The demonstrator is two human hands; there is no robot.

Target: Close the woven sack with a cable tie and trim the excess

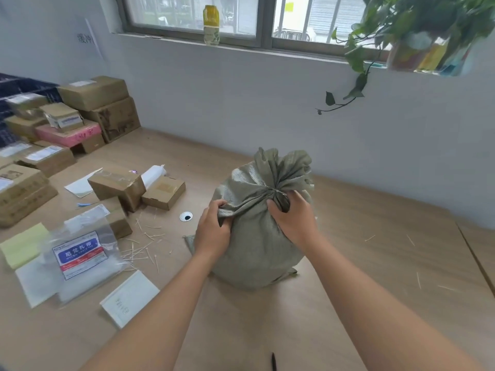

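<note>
A grey-green woven sack point(257, 245) stands upright on the wooden table point(375, 236), full and rounded. Its neck is gathered, and a thin pale cable tie point(273, 190) runs around the neck below the ruffled top. My left hand point(213, 231) pinches a fold of fabric on the sack's left shoulder. My right hand point(293, 218) grips the fabric on the right shoulder, just under the tied neck, fingertips close to the tie's end. A clear bag of cable ties point(80, 257) with a blue and red label lies at the left.
Cardboard boxes point(117, 186) are stacked along the left and back left. Several cut tie ends point(144, 247) are scattered left of the sack, a few more at the right. A cable hole point(186, 216) sits in the tabletop. A dark tool tip point(273, 361) shows at the bottom edge.
</note>
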